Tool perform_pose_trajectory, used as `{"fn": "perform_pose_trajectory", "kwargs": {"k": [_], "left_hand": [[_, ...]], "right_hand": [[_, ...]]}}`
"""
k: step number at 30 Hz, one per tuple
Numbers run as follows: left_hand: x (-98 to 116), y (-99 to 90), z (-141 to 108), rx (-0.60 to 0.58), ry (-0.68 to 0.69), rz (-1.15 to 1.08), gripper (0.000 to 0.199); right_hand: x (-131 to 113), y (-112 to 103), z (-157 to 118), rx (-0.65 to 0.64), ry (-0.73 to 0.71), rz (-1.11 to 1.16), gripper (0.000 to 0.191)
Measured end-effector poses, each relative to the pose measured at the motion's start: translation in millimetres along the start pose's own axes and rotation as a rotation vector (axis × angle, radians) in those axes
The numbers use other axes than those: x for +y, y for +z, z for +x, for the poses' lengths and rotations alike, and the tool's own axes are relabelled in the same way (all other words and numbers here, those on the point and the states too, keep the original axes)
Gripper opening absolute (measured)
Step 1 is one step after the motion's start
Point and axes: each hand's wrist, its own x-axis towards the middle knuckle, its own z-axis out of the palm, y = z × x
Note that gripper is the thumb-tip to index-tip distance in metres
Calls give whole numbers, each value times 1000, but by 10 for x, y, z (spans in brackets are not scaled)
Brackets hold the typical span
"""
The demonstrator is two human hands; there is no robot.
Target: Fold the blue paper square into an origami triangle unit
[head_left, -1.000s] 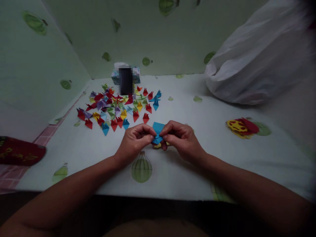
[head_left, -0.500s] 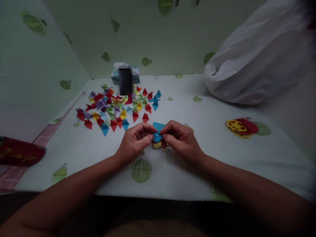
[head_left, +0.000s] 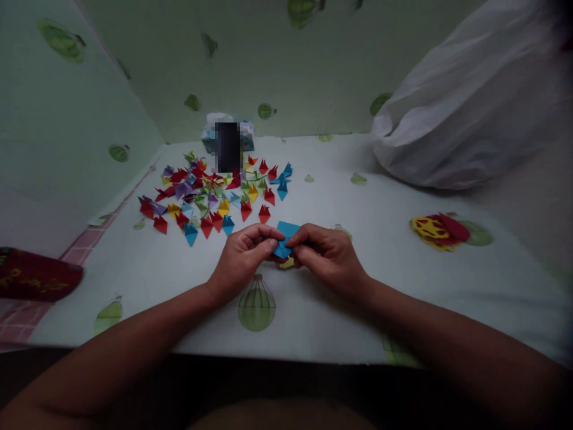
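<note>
Between my two hands is a partly folded blue origami paper [head_left: 287,229], held just above the table near its middle. My left hand [head_left: 245,255] pinches its left side with thumb and forefinger. On the right side, my right hand [head_left: 329,254] closes its thumb and fingers on the lower folded part. Beneath the paper a small yellow and dark red piece [head_left: 285,263] shows in part; my hands hide the rest. Beyond my left hand lie many small folded paper figures [head_left: 206,191] in red, blue, yellow, green and purple.
A tissue box [head_left: 247,136] stands at the back, with a blurred dark object [head_left: 228,148] in front. A big white plastic bag [head_left: 452,119] fills the back right. Yellow and red cut-out pieces [head_left: 434,230] lie at right, and a dark red item [head_left: 40,275] at left.
The fingertips of my right hand have shifted slightly left over the lower fold of the blue paper. Both hands keep their grip, and everything else stays in place.
</note>
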Motion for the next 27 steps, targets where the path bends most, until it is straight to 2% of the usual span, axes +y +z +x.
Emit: {"fn": "perform_pose_trajectory", "kwargs": {"k": [4, 10, 19, 27], "left_hand": [[23, 12, -10, -24, 21, 26, 16], [59, 3, -14, -14, 75, 109, 15], [51, 21, 5, -7, 69, 100, 14], [55, 20, -1, -1, 84, 105, 10]], "right_hand": [[-2, 11, -13, 16, -60, -67, 17], [-3, 22, -25, 33, -49, -70, 15], [-5, 11, -23, 14, 98, 49, 8], [10, 1, -4, -50, 150, 171, 7]]}}
